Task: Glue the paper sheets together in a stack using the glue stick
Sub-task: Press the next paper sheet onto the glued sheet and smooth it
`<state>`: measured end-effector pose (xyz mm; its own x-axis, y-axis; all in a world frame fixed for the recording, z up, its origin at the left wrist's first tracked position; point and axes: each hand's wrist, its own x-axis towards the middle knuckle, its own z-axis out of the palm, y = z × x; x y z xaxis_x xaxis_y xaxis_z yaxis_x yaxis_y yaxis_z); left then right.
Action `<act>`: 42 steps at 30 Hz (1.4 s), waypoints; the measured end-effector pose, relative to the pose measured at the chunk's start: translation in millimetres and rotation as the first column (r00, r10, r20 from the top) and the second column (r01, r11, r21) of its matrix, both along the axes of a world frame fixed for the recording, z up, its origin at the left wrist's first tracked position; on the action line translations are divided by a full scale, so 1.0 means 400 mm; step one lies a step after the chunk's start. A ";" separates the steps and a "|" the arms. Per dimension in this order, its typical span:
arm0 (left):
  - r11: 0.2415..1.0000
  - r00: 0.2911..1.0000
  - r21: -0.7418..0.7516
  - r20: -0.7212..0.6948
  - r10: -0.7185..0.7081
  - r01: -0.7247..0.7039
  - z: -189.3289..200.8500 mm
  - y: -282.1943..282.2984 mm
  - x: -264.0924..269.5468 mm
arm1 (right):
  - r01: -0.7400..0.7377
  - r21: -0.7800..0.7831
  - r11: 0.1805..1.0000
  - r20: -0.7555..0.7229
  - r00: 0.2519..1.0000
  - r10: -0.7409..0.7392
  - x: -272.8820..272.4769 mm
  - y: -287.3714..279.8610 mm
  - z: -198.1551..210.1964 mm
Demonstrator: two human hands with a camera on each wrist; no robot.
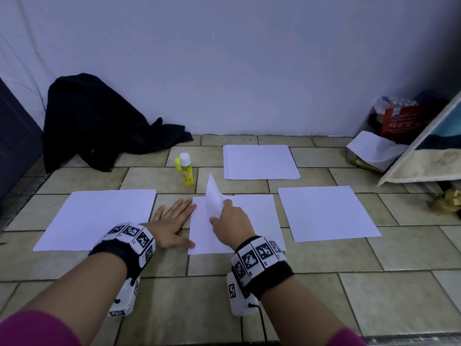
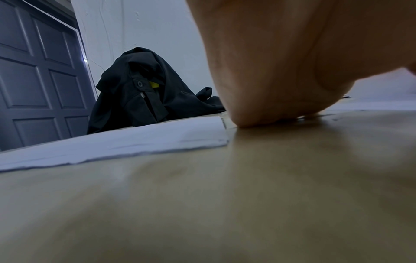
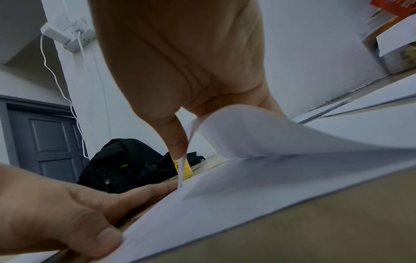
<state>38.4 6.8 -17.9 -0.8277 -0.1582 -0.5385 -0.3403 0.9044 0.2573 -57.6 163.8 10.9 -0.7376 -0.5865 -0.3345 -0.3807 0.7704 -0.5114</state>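
Four lots of white paper lie on the tiled floor: a left sheet point(image 1: 94, 218), a middle sheet point(image 1: 252, 221), a right sheet point(image 1: 326, 213) and a far stack point(image 1: 259, 162). My right hand point(image 1: 220, 211) pinches the top middle sheet's lifted corner point(image 1: 213, 193), which curls up in the right wrist view point(image 3: 258, 135). My left hand point(image 1: 184, 221) lies flat with straight fingers, touching the middle sheet's left edge. The yellow glue stick point(image 1: 186, 169) stands upright with a white top beyond both hands, its yellow cap point(image 1: 177, 163) beside it.
A black garment point(image 1: 99, 126) is heaped against the wall at the back left. Boxes and a bag with paper point(image 1: 389, 136) sit at the back right, beside a leaning board point(image 1: 424, 156). A grey door point(image 2: 40, 74) stands at the left.
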 end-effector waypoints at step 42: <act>1.000 1.000 0.021 0.013 0.021 -0.021 0.023 0.010 0.005 | -0.123 0.165 0.979 0.002 0.992 0.125 0.003 0.007 -0.003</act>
